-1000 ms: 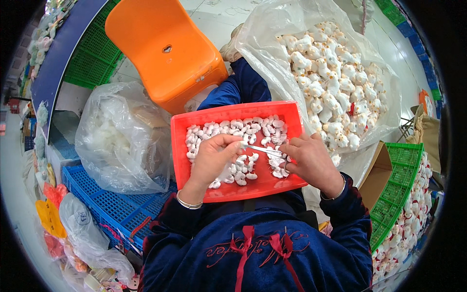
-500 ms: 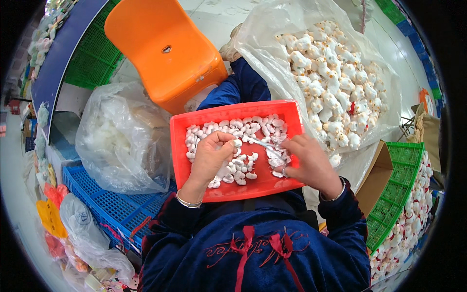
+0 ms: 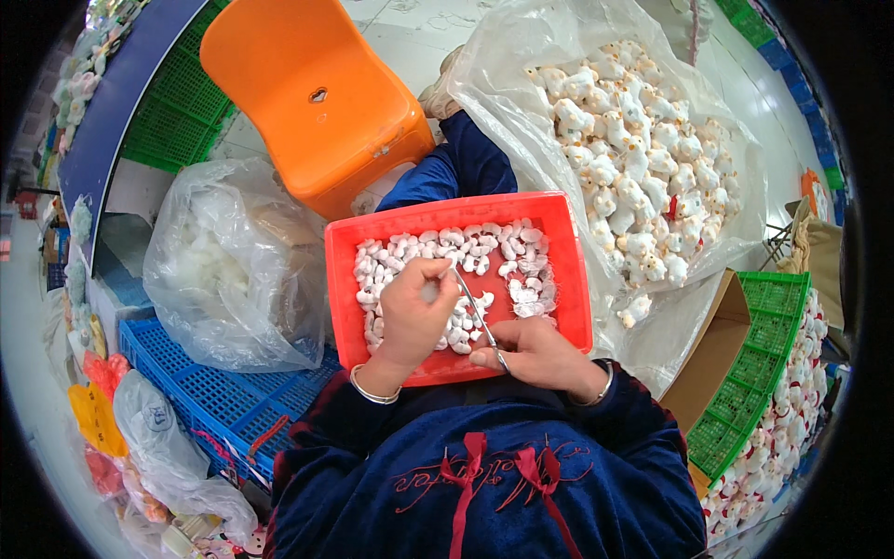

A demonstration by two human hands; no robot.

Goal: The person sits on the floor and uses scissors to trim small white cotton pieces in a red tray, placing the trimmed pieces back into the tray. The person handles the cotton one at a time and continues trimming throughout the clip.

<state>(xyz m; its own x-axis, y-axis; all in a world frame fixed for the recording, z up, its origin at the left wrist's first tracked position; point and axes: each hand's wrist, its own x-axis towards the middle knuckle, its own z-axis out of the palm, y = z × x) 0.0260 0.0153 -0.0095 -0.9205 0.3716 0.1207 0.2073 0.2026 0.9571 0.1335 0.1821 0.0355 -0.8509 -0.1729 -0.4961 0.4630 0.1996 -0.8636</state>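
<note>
My left hand (image 3: 415, 307) is over the red tray (image 3: 577, 279), thumb and fingers pinched together on a small white plush piece, mostly hidden by the fingertips. Slim metal forceps (image 3: 478, 309) slant across the tray, their tip meeting my left fingertips. Their handle end is in my right hand (image 3: 540, 352), near the tray's close edge. Many small curved white plush pieces (image 3: 400, 250) lie in the tray, crowded along the far and left sides. Flatter, fuzzier white pieces (image 3: 533, 293) lie at its right. The tray sits across my lap.
A big clear bag (image 3: 503, 74) of white plush toys (image 3: 633, 177) spreads at the far right. An orange chair (image 3: 317, 102) stands ahead. On the left, a bag of white stuffing (image 3: 233, 261) rests by a blue crate (image 3: 223, 373). A green crate (image 3: 754, 363) is at right.
My right hand has moved left and nearer to me, swinging the forceps from the flat pieces at right to my left fingertips. My left hand has shifted slightly right.
</note>
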